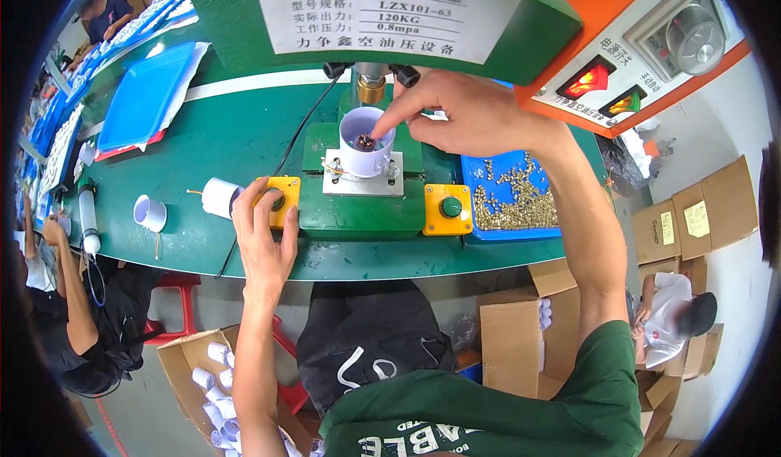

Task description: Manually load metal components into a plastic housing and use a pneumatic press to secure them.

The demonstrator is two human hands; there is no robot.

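White cup [366,162], dark coppery bits inside, has the right hand's [455,111] index finger dipped past its rim, can't tell if that grip pinches anything; it stands upright on a silver plate [362,188] below the brass press tip [372,92]. Left hand [264,241], grip loosely open over a yellow button box [288,190], second cup [218,197] just beside, green table [236,131] with curved front edge nearby.

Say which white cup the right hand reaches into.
The cup on the metal plate; the cup beside the left hand and the one farther left are away from the right hand.
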